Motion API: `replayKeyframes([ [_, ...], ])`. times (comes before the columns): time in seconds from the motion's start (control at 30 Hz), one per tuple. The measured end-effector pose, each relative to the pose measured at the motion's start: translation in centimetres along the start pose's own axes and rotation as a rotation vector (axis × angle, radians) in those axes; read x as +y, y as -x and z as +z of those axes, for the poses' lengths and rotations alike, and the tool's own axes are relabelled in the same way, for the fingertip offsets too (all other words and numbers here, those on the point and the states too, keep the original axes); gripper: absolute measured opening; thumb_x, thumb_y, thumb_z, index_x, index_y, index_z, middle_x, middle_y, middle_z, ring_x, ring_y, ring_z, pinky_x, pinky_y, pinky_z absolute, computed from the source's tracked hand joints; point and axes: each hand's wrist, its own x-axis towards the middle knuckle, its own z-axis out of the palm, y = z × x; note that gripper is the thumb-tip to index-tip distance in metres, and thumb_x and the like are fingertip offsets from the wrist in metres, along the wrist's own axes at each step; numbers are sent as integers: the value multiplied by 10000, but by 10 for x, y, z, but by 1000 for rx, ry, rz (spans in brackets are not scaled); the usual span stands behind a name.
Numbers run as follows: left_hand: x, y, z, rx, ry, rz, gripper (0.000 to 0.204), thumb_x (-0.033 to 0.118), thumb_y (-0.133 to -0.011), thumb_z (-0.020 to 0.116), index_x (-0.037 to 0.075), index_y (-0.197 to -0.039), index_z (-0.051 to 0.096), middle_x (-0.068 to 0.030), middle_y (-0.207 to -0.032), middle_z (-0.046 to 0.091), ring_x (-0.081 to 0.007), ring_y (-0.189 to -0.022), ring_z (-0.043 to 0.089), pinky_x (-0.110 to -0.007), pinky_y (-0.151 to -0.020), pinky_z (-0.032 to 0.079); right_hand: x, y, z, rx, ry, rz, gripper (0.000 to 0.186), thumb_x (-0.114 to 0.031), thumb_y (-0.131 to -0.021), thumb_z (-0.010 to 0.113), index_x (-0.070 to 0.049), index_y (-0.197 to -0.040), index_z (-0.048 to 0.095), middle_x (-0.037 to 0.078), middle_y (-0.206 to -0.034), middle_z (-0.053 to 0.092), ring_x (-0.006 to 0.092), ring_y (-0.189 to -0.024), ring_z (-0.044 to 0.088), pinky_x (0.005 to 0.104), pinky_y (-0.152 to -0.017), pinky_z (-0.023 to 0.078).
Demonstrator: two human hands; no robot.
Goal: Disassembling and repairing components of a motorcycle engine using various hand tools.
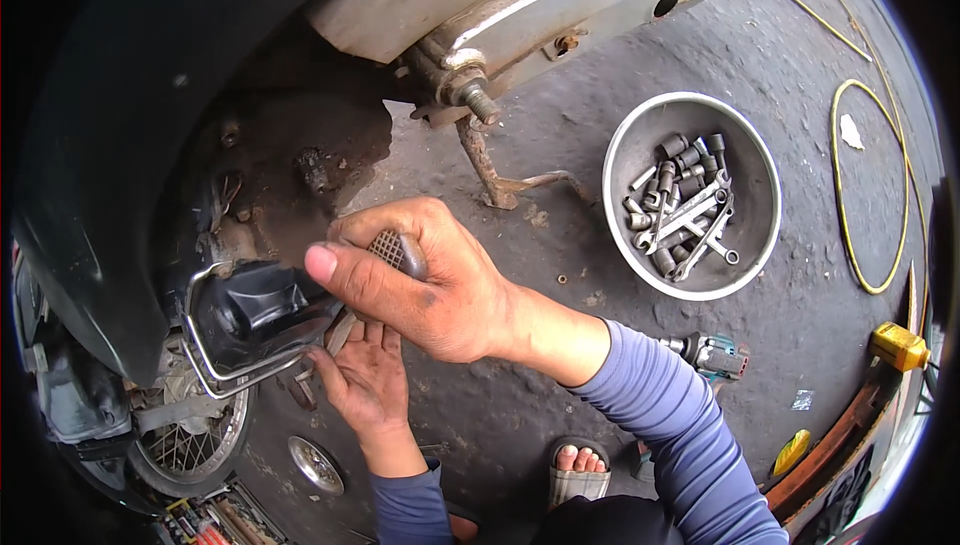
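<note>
Now your right hand (445, 290) is squeezing a tool with a criss-cross end (385, 246), so it's sitting inside that fist, just above your left hand (374, 385). Your left palm is facing up; I can't tell if it's holding anything.

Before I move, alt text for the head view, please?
The right grip is closed around a tool with a crosshatched end; the palm-up left grip is lower in frame, near a bent metal rail. A metal bowl of sockets and wrenches sits on the floor to the right, near a power tool.
</note>
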Motion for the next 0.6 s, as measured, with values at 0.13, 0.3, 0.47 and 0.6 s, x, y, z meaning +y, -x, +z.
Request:
replayKeyframes([
  [0.13,-17,10,-11,-128,-412,-153,504,290,-900,631,-1,-1283,485,-134,-1219,591,-235,-1104,569,-363,-973,430,2,8,-20,-154,-224,252,229,-215,-863,710,-5,-861,621,46,-759,611,77,-666,562,231,-588,448],
  [0.3,-69,31,-74,-192,-1520,-492,441,99,-756,773,-33,-1125,571,-136,-898,641,-217,-724,653,-316,-670,516,-9,93,-55,72,551,-47,369,-221,-712,817,12,-909,610,123,-832,629,248,-758,636,329,-692,503],
  [0.47,-99,36,-104,-334,-1635,25,123,27,-802,706,-15,-890,631,-72,-746,629,-161,-633,628,-289,-579,498,-8,219,-88,132,1387,513,376,-174,-686,782,-20,-980,605,130,-976,591,335,-952,571,431,-828,464],
  [0.6,-118,45,-68,-41,-765,-598,62,24,-861,636,-20,-903,650,-51,-753,667,-87,-645,618,-227,-579,509,16,270,-115,10,1587,754,142,-141,-786,648,-57,-894,608,139,-910,589,332,-899,585,428,-773,461],
])
